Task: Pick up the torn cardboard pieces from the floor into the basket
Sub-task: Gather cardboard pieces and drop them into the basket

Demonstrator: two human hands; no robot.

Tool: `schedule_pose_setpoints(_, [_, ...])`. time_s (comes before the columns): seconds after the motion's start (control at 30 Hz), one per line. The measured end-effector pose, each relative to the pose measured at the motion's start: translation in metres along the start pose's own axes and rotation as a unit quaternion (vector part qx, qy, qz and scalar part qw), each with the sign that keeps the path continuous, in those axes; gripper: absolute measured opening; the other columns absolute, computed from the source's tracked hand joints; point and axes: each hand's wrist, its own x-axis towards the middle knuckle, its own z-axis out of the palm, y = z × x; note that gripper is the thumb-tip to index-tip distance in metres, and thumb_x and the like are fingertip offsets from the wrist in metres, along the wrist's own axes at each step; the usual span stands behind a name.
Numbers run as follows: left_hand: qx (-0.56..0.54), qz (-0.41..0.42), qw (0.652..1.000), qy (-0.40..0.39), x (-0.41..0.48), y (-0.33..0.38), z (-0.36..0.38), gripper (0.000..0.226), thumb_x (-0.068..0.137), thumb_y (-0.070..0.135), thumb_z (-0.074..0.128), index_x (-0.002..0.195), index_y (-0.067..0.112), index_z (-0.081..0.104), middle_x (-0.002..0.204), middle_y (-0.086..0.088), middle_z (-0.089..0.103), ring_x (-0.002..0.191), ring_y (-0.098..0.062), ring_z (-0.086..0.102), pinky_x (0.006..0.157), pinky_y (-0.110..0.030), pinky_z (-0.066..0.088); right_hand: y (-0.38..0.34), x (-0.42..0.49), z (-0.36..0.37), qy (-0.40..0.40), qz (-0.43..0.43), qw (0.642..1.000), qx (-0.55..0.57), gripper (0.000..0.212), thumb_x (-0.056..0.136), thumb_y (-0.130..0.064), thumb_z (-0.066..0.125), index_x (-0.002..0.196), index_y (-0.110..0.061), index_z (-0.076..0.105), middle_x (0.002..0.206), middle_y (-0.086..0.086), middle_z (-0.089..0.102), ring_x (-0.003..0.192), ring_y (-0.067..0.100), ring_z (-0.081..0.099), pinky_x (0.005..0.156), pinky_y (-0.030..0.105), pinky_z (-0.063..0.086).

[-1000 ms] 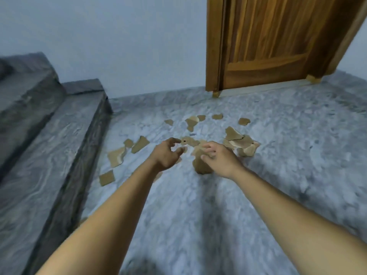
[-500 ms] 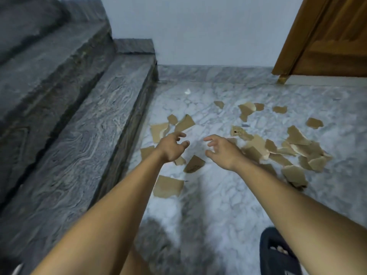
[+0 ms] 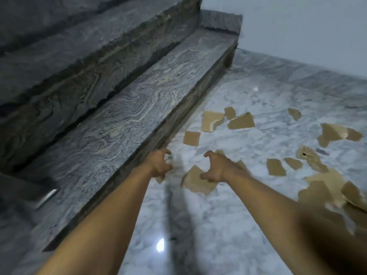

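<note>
Several torn brown cardboard pieces lie scattered on the grey marble floor [image 3: 218,225]. My left hand [image 3: 159,162] hovers by the foot of the stairs, fingers loosely curled, holding nothing; a small scrap [image 3: 159,179] peeks out beneath it. My right hand [image 3: 217,167] hangs over a larger cardboard piece [image 3: 195,183], fingers spread and curled, empty. More pieces lie farther off: a square one [image 3: 191,138], a curled one [image 3: 211,121] and a triangular one [image 3: 242,122]. A heap of pieces [image 3: 327,187] lies at the right. No basket is in view.
Dark veined stone steps [image 3: 123,116] rise along the left, their edge running diagonally beside my left arm. A pale wall [image 3: 307,32] closes the far side. A small white scrap [image 3: 255,88] lies near the wall.
The view has swung left and down: the door and the dark shoe have left the frame, the stairs fill more of it. Both hands have moved toward the pieces near the step, still empty.
</note>
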Motion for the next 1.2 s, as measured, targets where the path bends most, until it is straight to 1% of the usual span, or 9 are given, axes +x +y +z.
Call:
schedule_pose_setpoints(0.13, [-0.011,-0.053,0.998,0.013,0.025,-0.055,0.037,0.048,0.080,0.015,0.071,0.126,0.016,0.057,0.132,-0.015,0.057,0.114,-0.029,0.060,0.085,-0.024,0.049,-0.002,0.036,0.054,0.013,0.028,0.999,-0.045,0.094,0.076,-0.059,0.076,0.149,-0.026,0.026,0.146,0.006,0.039,0.133,0.034,0.044,0.093,0.046,0.050])
schedule_pose_setpoints(0.2, [-0.041,-0.082,0.994,0.062,0.037,-0.068,0.054,0.025,0.082,0.024,0.073,0.105,0.018,0.063,0.119,-0.016,0.065,0.113,-0.029,0.060,0.090,-0.027,0.049,-0.002,0.047,0.077,0.030,0.040,0.996,-0.068,0.095,0.075,-0.061,0.075,0.147,-0.024,0.025,0.144,0.009,0.038,0.134,0.036,0.040,0.096,0.049,0.048])
schedule_pose_setpoints(0.27, [-0.045,-0.126,0.985,0.105,0.045,-0.068,0.072,0.025,0.083,0.039,0.073,0.091,0.021,0.058,0.117,-0.014,0.062,0.121,-0.030,0.052,0.100,-0.034,0.044,0.001,0.055,0.097,0.043,0.065,0.995,-0.065,0.095,0.074,-0.059,0.078,0.144,-0.022,0.026,0.142,0.012,0.037,0.133,0.036,0.038,0.099,0.050,0.044])
schedule_pose_setpoints(0.43, [-0.094,-0.187,0.958,0.197,0.064,-0.069,0.099,0.040,0.086,0.019,0.069,0.120,0.006,0.054,0.124,-0.024,0.058,0.114,-0.041,0.056,0.094,-0.040,0.047,0.006,0.066,0.110,0.030,0.099,0.995,-0.001,0.092,0.073,-0.057,0.080,0.140,-0.015,0.035,0.140,0.012,0.034,0.134,0.032,0.037,0.104,0.046,0.038])
schedule_pose_setpoints(0.57, [-0.106,-0.214,0.956,0.170,0.073,-0.070,0.102,0.026,0.086,0.019,0.066,0.110,0.010,0.066,0.120,-0.021,0.065,0.113,-0.037,0.061,0.093,-0.040,0.050,0.004,0.061,0.117,-0.017,0.068,0.998,-0.003,0.096,0.079,-0.048,0.079,0.149,-0.011,0.025,0.152,0.013,0.025,0.141,0.032,0.032,0.109,0.045,0.039])
schedule_pose_setpoints(0.67, [-0.090,-0.197,0.959,0.185,0.078,-0.070,0.102,0.022,0.070,0.021,0.064,0.091,0.019,0.061,0.109,-0.017,0.068,0.100,-0.040,0.063,0.082,-0.046,0.055,0.024,0.048,0.100,-0.056,0.013,0.997,-0.048,0.091,0.078,-0.047,0.079,0.147,-0.013,0.029,0.149,0.009,0.033,0.138,0.031,0.037,0.107,0.045,0.039])
schedule_pose_setpoints(0.77, [0.013,-0.187,0.969,0.160,0.075,-0.061,0.090,0.018,0.093,0.024,0.058,0.096,0.010,0.069,0.105,-0.021,0.067,0.097,-0.040,0.064,0.079,-0.037,0.052,0.063,0.039,0.053,-0.035,-0.009,0.996,-0.083,0.086,0.075,-0.052,0.078,0.140,-0.015,0.035,0.141,0.006,0.041,0.131,0.032,0.041,0.099,0.041,0.042])
schedule_pose_setpoints(0.97, [0.104,-0.158,0.974,0.122,0.077,-0.025,0.083,0.030,0.096,0.031,0.052,0.090,0.006,0.068,0.089,-0.021,0.069,0.081,-0.038,0.065,0.074,-0.041,0.059,0.135,0.043,-0.013,-0.023,-0.013,0.988,-0.150,0.071,0.078,-0.045,0.075,0.130,-0.015,0.037,0.134,0.006,0.036,0.128,0.032,0.036,0.095,0.045,0.042])
schedule_pose_setpoints(1.2, [-0.015,0.000,0.999,0.041,0.074,0.075,0.065,0.031,0.089,0.036,0.064,0.085,0.009,0.051,0.087,-0.017,0.065,0.080,-0.035,0.064,0.061,-0.041,0.053,0.140,0.031,-0.033,-0.059,-0.044,0.985,-0.158,0.069,0.078,-0.041,0.075,0.129,-0.015,0.038,0.133,0.006,0.035,0.127,0.031,0.038,0.093,0.045,0.039])
